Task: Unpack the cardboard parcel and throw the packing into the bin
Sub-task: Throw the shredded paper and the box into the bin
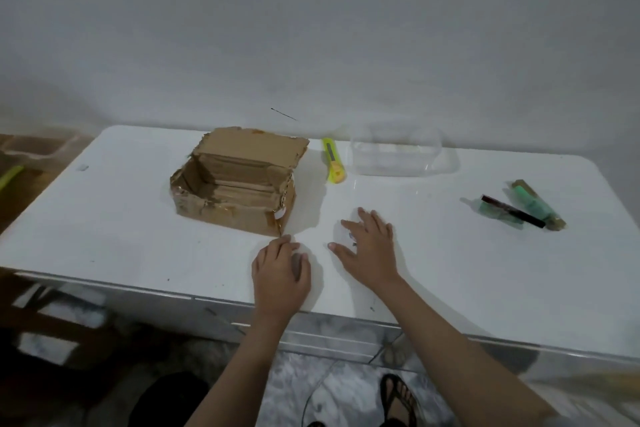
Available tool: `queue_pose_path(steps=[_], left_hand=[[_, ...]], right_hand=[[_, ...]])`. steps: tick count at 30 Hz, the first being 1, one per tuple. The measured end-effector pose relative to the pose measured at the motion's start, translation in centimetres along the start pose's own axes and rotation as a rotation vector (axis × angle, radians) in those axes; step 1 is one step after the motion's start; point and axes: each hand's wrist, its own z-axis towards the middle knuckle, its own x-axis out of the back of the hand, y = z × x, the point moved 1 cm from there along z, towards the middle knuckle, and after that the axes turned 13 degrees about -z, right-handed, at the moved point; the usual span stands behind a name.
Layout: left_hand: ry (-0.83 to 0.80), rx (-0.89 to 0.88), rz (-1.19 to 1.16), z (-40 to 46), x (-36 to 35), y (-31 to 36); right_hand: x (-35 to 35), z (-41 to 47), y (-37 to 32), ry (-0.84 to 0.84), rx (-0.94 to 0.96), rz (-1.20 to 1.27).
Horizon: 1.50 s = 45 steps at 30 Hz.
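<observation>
Cardboard parcel (235,180) open at 11 o'clock, likely light, stiff; grip side walls. Left hand (280,274) fingers loosely curled, right hand (367,246) fingers spread; both hold nothing.

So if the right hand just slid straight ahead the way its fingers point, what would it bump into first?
Probably the yellow box cutter, as the right hand points up-left across bare table; depth is uncertain.

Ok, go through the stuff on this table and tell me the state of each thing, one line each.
cardboard parcel: open, flap up, looks empty
utility knife: lying flat, blade not seen out
clear plastic container: lidless, upright
green items: lying unpacked on the table
left hand: fingers curled, on the table
right hand: spread flat, pressing the table
</observation>
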Motion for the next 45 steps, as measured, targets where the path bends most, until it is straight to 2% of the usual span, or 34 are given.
queue_pose_path(steps=[3,15,18,25,28,31,33,37,41,45], left_hand=[[0.015,-0.023,-0.002,0.0,0.0,0.1],[0.017,-0.052,-0.027,-0.1,0.2,0.4],[0.021,-0.055,-0.046,-0.3,0.1,0.5],[-0.004,0.006,-0.093,-0.7,-0.7,1.0],[-0.091,0.002,-0.115,-2.1,-2.5,3.3],[-0.216,-0.105,-0.21,-3.7,-5.6,7.5],[-0.328,-0.141,-0.291,-4.9,-7.9,11.1],[-0.552,-0.241,-0.36,-6.7,-13.0,18.0],[-0.676,-0.406,-0.183,-7.2,-18.4,23.8],[-0.718,-0.458,0.027,-7.8,-22.2,25.9]], right_hand=[[0.0,-0.6,0.1,0.175,0.052,0.026],[2.0,-5.7,2.5,0.344,0.034,-0.29],[3.3,-7.2,4.0,0.395,-0.106,-0.186],[7.7,-8.8,7.5,0.409,-0.705,0.572],[8.7,-9.9,9.0,0.383,-0.893,0.882],[10.2,-12.0,11.2,0.423,-0.974,1.036],[11.4,-14.1,13.5,0.48,-0.994,1.087],[13.0,-19.5,19.1,0.592,-1.066,1.038],[12.5,-25.4,24.8,0.669,-1.276,0.794],[11.1,-30.1,29.3,0.674,-1.374,0.657]])
